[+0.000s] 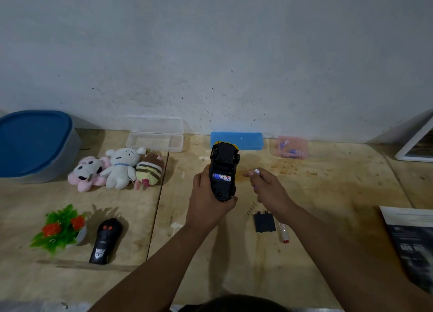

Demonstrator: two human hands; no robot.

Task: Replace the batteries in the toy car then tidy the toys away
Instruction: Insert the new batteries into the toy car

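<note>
toy car [223, 171] is held belly-up above the middle of the table [328, 194], gripped by the left hand [208, 199], one battery [222, 177] seated in its open bay. the blue-lidded tub [32, 143] sits at the far left edge. three plush toys [117, 168] lie beside it. the right hand [269, 192] pinches a second battery [256, 171] just right of the car. the black battery cover [264, 222] lies near the right wrist.

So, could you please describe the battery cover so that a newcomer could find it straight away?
Start at the person's right hand over the wooden table. Just nearer the camera, the battery cover lies flat beside a clear-handled screwdriver. It is the only flat, black, squarish plate there.
</note>
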